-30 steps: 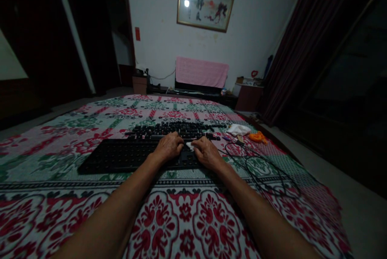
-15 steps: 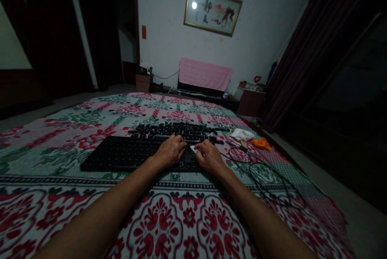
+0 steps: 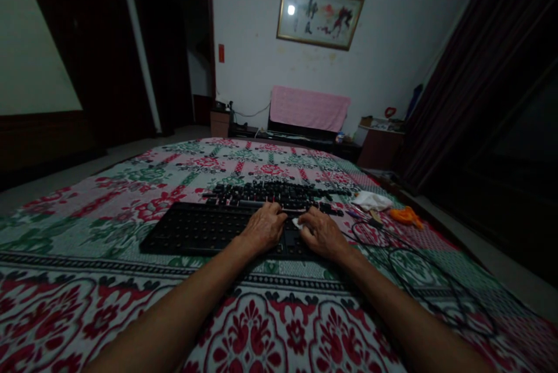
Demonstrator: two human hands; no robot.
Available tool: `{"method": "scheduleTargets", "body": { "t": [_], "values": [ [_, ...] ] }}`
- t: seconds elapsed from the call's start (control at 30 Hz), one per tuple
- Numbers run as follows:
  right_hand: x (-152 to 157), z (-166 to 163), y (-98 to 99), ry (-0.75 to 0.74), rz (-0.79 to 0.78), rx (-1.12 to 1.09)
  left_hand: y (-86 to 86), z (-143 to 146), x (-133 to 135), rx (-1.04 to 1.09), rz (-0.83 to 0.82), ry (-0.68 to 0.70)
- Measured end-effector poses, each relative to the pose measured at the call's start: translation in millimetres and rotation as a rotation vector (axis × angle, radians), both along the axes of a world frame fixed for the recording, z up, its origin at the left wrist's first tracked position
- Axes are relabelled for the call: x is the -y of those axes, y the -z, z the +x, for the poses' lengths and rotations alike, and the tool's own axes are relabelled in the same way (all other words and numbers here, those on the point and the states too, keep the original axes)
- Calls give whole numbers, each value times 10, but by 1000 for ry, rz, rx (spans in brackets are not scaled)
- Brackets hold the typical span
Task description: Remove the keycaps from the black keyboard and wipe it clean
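Note:
A black keyboard [image 3: 192, 229] with its keycaps off lies flat on the patterned bedspread [image 3: 244, 309]. My left hand [image 3: 265, 226] rests on its upper edge, right of the middle, fingers curled over the frame. Over the keyboard's right end, my right hand [image 3: 321, 232] is closed on a small white wad [image 3: 297, 223], which looks like tissue or cloth. The wad is partly hidden by the fingers. Just behind the keyboard, many loose black keycaps [image 3: 270, 192] are spread in rows.
To the right lie a crumpled white cloth [image 3: 372, 201], an orange cloth [image 3: 405, 217], some thin tools [image 3: 361, 212] and a looped black cable [image 3: 429, 268]. Beyond the bed, a pink towel [image 3: 309, 108] hangs over a dark screen, below a framed picture [image 3: 321, 15].
The whole view has shifted, so the scene sits further right in the picture. Both hands stay at the keyboard, the right one still holding the white wad.

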State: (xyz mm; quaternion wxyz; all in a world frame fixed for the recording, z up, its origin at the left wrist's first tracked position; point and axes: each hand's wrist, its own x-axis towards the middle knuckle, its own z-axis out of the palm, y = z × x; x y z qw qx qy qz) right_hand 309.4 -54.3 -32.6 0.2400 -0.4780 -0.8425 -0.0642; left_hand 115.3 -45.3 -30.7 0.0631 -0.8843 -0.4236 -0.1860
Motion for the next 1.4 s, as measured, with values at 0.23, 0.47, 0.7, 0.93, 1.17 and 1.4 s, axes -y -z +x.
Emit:
{"method": "scheduleTargets", "body": {
  "t": [0.23, 0.47, 0.7, 0.93, 1.17, 1.4],
  "values": [
    [2, 4, -9, 1, -7, -5, -23, 47, 19, 8, -14, 14],
    [2, 114, -19, 24, -16, 20, -30, 62, -29, 30, -51, 106],
    [18, 236, -149, -22, -103, 34, -3, -17, -107, 22, -27, 135],
    [25, 216, -114, -9, -63, 7, 28, -26, -111, 32, -10, 125],
    [26, 225, -130, 50, -28, -56, 20, -32, -123, 40, -19, 136],
    [168, 4, -154, -180, -5, -9, -1, -27, -109, 9, -27, 124]
  ]
}}
